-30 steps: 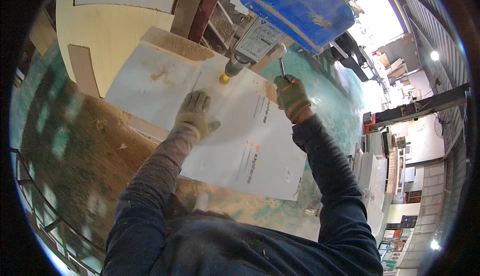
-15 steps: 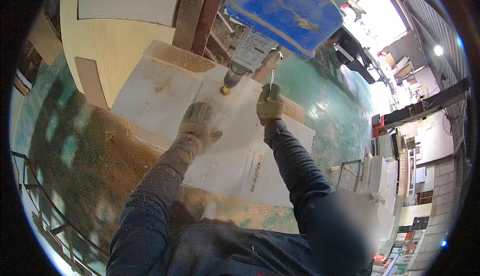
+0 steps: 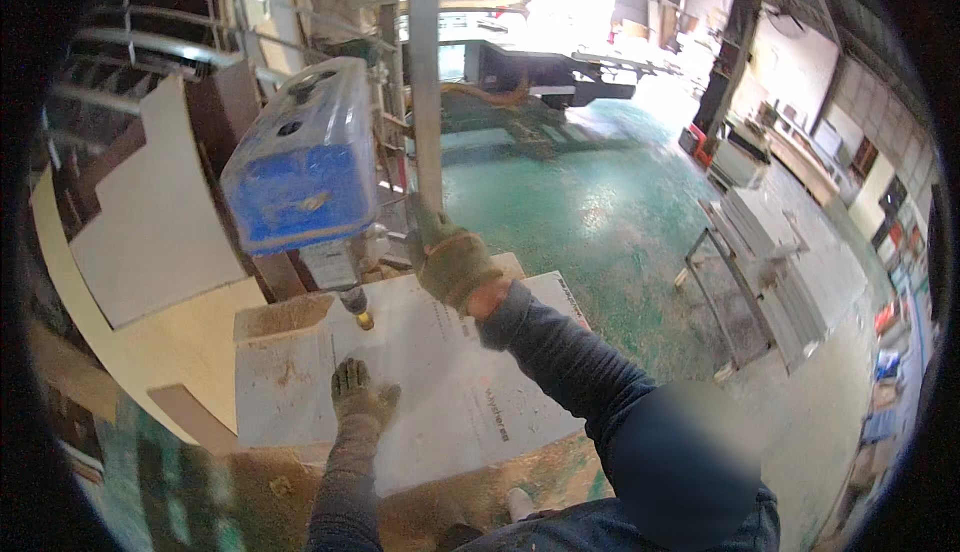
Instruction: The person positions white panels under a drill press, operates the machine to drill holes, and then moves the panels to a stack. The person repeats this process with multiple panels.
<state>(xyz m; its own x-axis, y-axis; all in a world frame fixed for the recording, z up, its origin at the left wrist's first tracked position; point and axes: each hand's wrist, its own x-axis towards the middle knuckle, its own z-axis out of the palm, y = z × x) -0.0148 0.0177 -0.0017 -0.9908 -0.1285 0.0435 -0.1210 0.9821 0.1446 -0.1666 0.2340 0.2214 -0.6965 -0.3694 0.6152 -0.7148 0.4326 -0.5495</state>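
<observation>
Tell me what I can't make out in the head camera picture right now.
All in the head view:
- Whether the right hand holds anything: its own glove and motion blur hide it.
- The left hand's palm: hidden by the back of the glove.
- Whether the yellow drill tip touches the white panel: too small and blurred.
- The upper right sleeve: covered by a round blurred patch.

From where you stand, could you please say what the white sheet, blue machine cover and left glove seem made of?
White sheet: probably laminated or film-faced board, given its smooth pale face and printed marks. Blue machine cover: painted metal or moulded plastic, with rounded corners and a dust-smeared face; cannot tell which. Left glove: apparently cloth, going by its matte, dull look.
</observation>
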